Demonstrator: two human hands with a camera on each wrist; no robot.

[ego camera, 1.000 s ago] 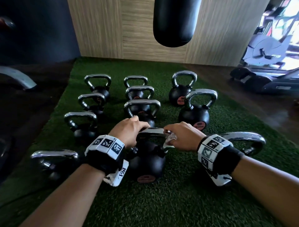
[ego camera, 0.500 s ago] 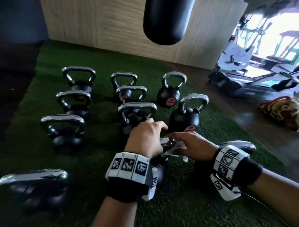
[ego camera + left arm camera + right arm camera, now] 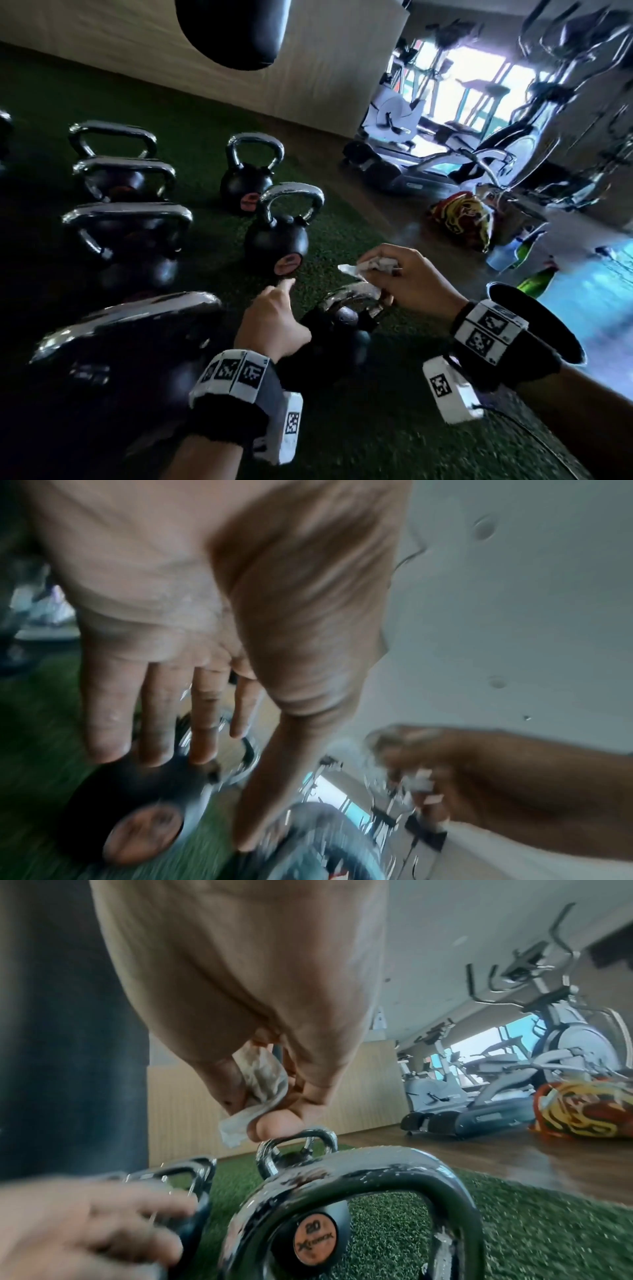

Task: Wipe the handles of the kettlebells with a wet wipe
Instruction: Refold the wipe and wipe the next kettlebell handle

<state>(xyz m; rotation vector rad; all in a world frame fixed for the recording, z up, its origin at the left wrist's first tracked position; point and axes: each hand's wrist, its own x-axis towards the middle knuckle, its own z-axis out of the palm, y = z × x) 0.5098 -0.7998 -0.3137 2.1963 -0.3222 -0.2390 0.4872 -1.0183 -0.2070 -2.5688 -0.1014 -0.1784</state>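
Wet wipe: crumpled, white, pinched between thumb and curled fingers of right hand; one corner sticks out past the fingertips toward the left. The wipe hangs just above the chrome handle of the nearest kettlebell, which stands on the green turf directly below both hands; contact between wipe and handle cannot be judged, since the head view is blurred there. Left hand: fingers straight and loosely spread, holding nothing, hovering over the same kettlebell's black body, thumb raised. Further kettlebells stand in rows on the turf to the left and ahead; the closest ahead carries a round orange label on its body. Beyond the turf: brown floor, a red-and-yellow bag, exercise machines by a bright window. A black punching bag hangs at top centre.
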